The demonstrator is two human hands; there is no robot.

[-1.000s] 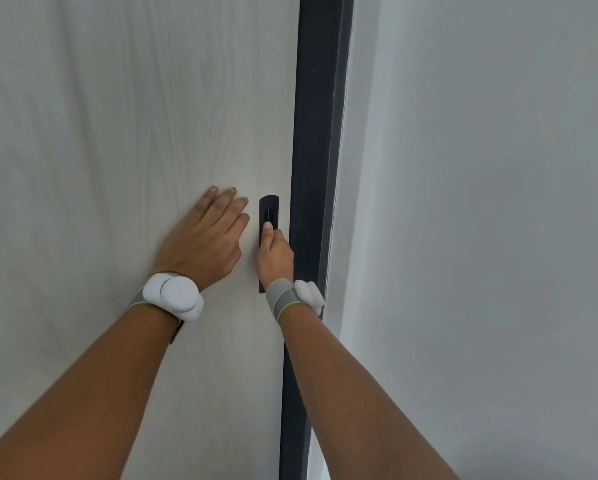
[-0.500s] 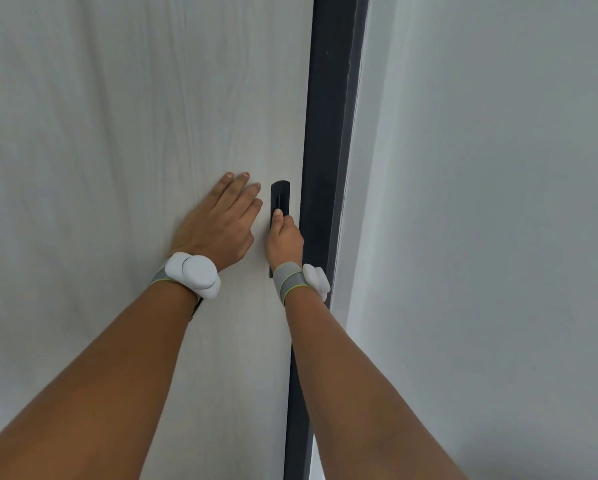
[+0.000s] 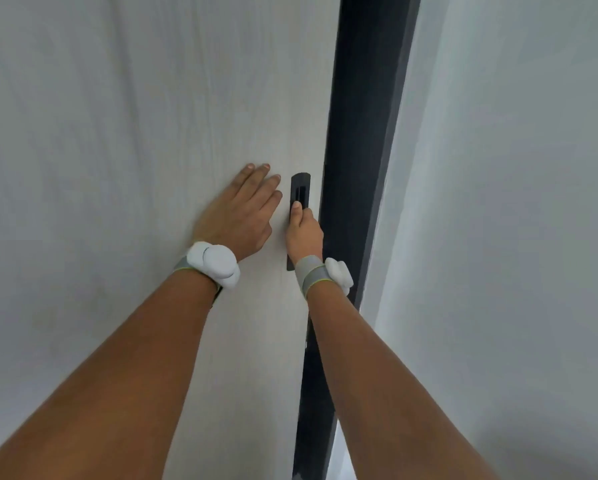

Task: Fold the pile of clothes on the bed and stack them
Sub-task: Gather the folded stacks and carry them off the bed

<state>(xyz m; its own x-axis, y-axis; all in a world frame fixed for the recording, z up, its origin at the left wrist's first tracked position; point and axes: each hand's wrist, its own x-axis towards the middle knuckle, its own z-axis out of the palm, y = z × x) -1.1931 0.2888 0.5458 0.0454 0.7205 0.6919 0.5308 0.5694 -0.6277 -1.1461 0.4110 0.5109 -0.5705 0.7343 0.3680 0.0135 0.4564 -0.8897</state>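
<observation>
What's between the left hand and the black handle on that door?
In the head view, only a narrow strip of bare pale door panel separates the left hand, lying flat, from the black handle. The right hand grips that handle.

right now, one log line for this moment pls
left hand flat on door | right hand grips handle | no clothes in view

Pretty soft, even light here, kinda cool and grey, no hard glare anywhere; the pale door [image 3: 117,168] is a bit brighter toward 12 o'clock and goes duller down at 8, and the wall [image 3: 515,237] dims toward 5. Shadows are faint, just a thin smudge under the left hand [image 3: 240,211] and along both forearms. Focus is slightly soft overall, and the wide lens bends the dark frame [image 3: 359,168] and stretches the arms at 6 to 7 o'clock.
</observation>
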